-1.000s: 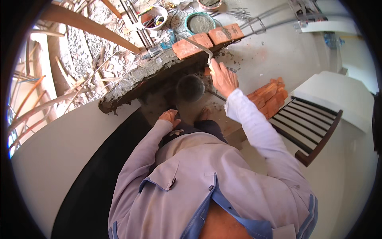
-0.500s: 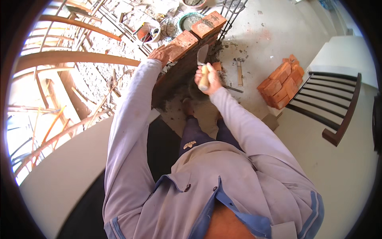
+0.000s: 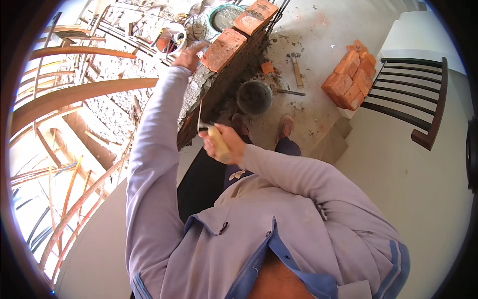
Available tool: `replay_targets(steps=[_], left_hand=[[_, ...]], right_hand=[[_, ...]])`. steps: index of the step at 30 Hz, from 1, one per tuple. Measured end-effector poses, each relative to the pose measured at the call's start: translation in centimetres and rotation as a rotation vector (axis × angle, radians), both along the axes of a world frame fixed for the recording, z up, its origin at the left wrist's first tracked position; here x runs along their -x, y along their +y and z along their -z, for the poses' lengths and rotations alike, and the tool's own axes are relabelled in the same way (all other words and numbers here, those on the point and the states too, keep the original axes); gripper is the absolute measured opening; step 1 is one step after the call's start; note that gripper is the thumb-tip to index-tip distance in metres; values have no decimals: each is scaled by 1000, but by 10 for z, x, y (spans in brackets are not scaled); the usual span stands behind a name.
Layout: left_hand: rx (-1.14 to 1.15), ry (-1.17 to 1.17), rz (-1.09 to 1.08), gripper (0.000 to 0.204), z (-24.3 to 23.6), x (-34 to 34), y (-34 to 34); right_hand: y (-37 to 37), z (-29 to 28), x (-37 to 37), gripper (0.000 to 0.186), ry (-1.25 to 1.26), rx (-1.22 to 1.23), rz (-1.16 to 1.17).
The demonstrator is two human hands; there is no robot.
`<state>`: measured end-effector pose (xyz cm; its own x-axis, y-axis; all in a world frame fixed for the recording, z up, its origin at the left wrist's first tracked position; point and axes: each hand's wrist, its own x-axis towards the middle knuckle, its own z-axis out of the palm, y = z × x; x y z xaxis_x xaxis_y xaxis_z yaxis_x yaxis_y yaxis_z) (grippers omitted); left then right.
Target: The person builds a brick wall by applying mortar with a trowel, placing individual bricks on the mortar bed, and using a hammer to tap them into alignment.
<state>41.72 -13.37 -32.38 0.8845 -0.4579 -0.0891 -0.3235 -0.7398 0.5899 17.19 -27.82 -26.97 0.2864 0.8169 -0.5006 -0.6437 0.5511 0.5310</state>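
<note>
Trowel [image 3: 218,141] nearest the body, pale handle wrapped in the fingers of the right hand [image 3: 232,145], thin blade almost edge-on beside the near end of the wall [image 3: 219,88]; impossible to tell contact there. Possible gouging of the edge from a careless turn of the wrist. Just beyond, on the floor before the feet [image 3: 286,126], a round dark bucket [image 3: 254,97]: risk of a stumble from stepping forward unawares. Along the wall top, rough grey mortar [image 3: 194,91], with possible crumbling from too much pressure near the rim. Farther on, left hand [image 3: 187,59], fingers loosely stretched at the near end of the first brick [image 3: 224,50]; impossible to tell touch from gap. Likely skewing from a sideways push, or a nicked finger from raising the blade on that side. Off to the right, a short bar [image 3: 291,92] and a hammer [image 3: 298,72] loose on the floor, both possible trip hazards. Beyond the first brick, end to end, a second brick [image 3: 255,16]: possible shift from a hard shove. Close by on the left, a white bucket of tools [image 3: 178,36] and a green-rimmed basin [image 3: 224,19], both exposed to a brick tipped off the far side.
</note>
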Motion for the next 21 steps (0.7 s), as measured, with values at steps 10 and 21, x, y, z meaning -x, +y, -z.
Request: replay_targets(steps=[10,21], left_hand=[[230,-235,-478,47,-53,70,107],[-215,751,-106,55,51,435,-184]], right_hand=[[-283,25,73,37,-543,1180,-315],[-689,347,145,26,2,2084,-330]])
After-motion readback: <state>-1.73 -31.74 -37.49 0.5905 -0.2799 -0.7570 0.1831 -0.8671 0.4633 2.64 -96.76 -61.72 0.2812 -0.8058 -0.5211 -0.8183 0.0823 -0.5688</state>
